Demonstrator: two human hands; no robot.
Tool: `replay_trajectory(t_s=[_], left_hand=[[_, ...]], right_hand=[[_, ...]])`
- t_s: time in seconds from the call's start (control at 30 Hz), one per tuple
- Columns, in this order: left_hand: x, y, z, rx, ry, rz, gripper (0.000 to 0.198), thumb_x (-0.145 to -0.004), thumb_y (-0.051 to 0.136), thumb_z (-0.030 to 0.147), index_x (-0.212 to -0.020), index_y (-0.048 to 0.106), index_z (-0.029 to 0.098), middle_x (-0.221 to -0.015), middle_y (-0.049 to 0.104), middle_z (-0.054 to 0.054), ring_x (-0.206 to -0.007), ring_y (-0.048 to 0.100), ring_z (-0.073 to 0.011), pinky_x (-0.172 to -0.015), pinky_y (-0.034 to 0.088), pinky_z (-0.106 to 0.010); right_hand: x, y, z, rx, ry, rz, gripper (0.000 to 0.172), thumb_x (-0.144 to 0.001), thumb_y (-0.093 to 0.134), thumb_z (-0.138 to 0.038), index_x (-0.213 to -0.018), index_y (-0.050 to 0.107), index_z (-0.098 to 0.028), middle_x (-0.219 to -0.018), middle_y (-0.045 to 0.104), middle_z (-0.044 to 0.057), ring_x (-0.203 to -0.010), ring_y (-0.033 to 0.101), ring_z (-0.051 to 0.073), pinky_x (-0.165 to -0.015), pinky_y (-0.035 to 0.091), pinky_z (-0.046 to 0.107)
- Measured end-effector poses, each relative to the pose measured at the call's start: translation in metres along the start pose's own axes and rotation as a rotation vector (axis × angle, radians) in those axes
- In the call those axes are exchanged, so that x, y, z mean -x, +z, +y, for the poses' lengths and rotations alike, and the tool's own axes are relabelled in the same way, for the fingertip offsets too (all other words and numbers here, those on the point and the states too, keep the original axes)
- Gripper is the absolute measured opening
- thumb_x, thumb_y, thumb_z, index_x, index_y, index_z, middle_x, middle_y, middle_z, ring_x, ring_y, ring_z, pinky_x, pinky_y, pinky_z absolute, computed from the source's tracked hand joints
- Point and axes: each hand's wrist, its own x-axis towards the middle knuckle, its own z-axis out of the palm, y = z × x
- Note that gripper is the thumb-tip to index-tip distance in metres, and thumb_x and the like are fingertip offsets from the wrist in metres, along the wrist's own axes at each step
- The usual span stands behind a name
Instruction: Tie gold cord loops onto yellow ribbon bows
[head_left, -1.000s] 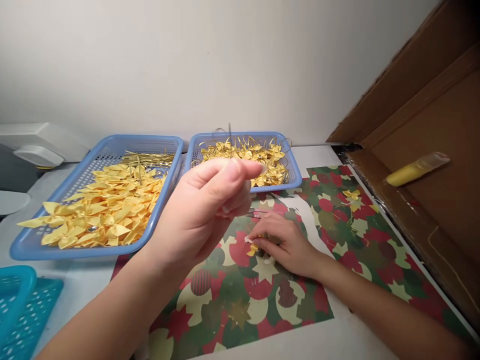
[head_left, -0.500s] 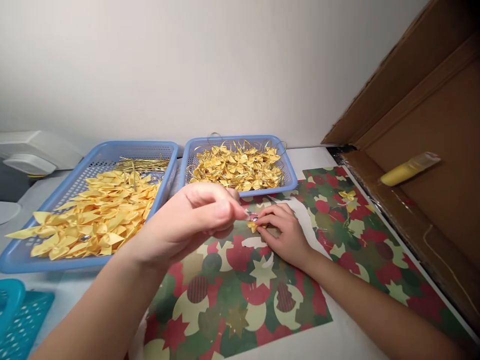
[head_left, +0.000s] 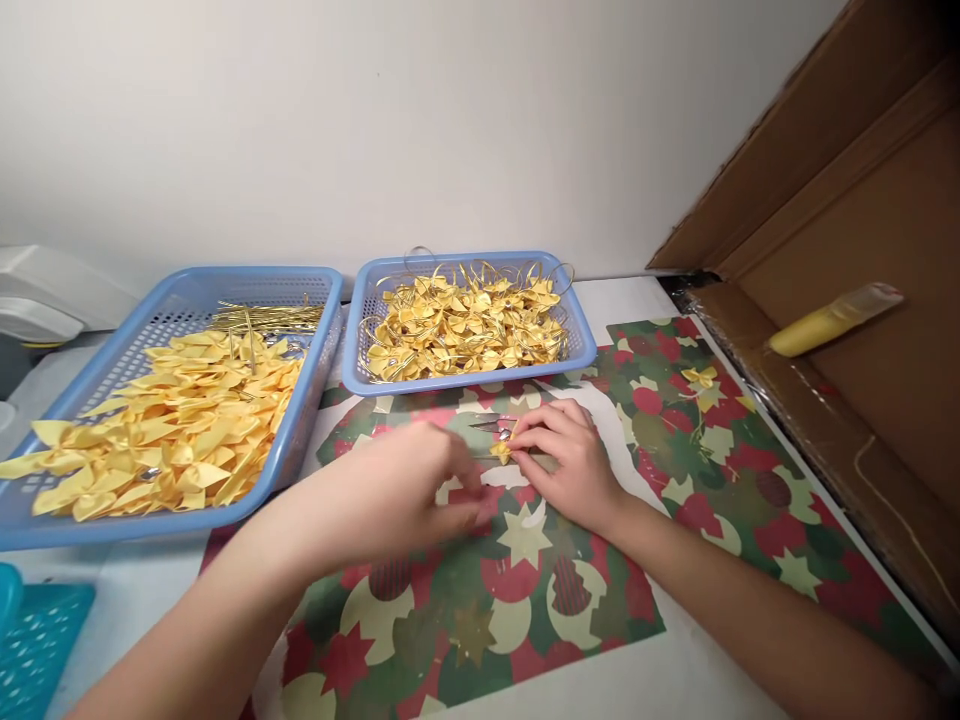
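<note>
My right hand (head_left: 570, 465) rests on the patterned sheet, thumb and fingertips pinched on a small yellow ribbon flower (head_left: 501, 452). A shiny round piece (head_left: 505, 435) shows at the flower's centre. Just beyond it, pointed metal blades (head_left: 491, 424), like those of small scissors, lie beside the fingertips; the rest of that tool is hidden by the hand. To the left and nearer to me is my left hand (head_left: 420, 490), blurred by motion above the sheet. Its thumb and fingers look apart, and nothing shows between them.
A blue basket (head_left: 469, 380) at the back holds yellow flowers with gold wire loops. Another blue basket (head_left: 255, 500) at left holds loose ribbon flowers and gold wires. At right, a yellow tube (head_left: 832, 320) stands out by the cardboard wall (head_left: 862, 220). A teal basket (head_left: 52, 640) sits front left.
My left hand has drawn back from the flower, toward me and down, its pinch loosened. The right hand keeps hold of the flower. The view has shifted slightly.
</note>
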Motion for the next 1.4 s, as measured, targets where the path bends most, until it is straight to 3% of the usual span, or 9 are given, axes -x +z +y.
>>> replay_trajectory(t_s=[0.13,0.27,0.57,0.97,1.4], left_hand=[[-0.021,0.022,0.003,-0.432,0.064,-0.013,0.016,-0.082,0.065,0.031,-0.092,0.07,0.02,-0.09,0.067,-0.006,-0.085,0.063,-0.0226,-0.071,0.049,-0.03],[-0.029,0.038,0.0,-0.599,0.11,0.0,0.017,-0.09,0.056,0.028,-0.091,0.069,0.018,-0.087,0.067,-0.006,-0.081,0.063,-0.0229,-0.07,0.048,-0.034],[-0.031,0.042,-0.006,-0.634,0.154,0.028,0.018,-0.091,0.05,0.021,-0.083,0.065,0.018,-0.083,0.068,-0.005,-0.075,0.062,-0.0218,-0.065,0.043,-0.034],[-0.035,0.047,-0.015,-0.631,0.231,0.089,0.014,-0.085,0.055,0.028,-0.082,0.062,0.017,-0.079,0.067,-0.005,-0.072,0.058,-0.0212,-0.062,0.038,-0.032],[-0.036,0.042,-0.021,-0.606,0.315,0.138,0.021,-0.092,0.048,0.022,-0.082,0.066,0.017,-0.072,0.068,-0.002,-0.066,0.06,-0.0175,-0.061,0.033,-0.03]], right_hand=[[0.0,-0.001,-0.001,0.013,-0.004,0.028,0.011,-0.082,0.064,-0.012,-0.077,0.069,-0.021,-0.085,0.07,0.002,-0.086,0.054,0.02,-0.079,0.041,0.037],[0.0,-0.002,-0.002,0.032,0.0,0.078,0.011,-0.082,0.063,-0.013,-0.075,0.066,-0.021,-0.083,0.07,0.001,-0.085,0.054,0.02,-0.078,0.041,0.037],[0.001,-0.001,-0.003,0.081,-0.003,0.124,0.011,-0.079,0.065,-0.013,-0.073,0.065,-0.022,-0.081,0.07,0.0,-0.084,0.055,0.02,-0.08,0.039,0.038],[0.001,-0.001,-0.002,0.105,0.033,0.122,0.009,-0.078,0.065,-0.015,-0.072,0.065,-0.021,-0.082,0.071,0.001,-0.085,0.057,0.019,-0.08,0.036,0.038],[0.002,0.0,-0.001,0.123,0.06,0.125,0.009,-0.077,0.064,-0.014,-0.071,0.065,-0.021,-0.081,0.07,0.0,-0.083,0.055,0.018,-0.08,0.034,0.037]])
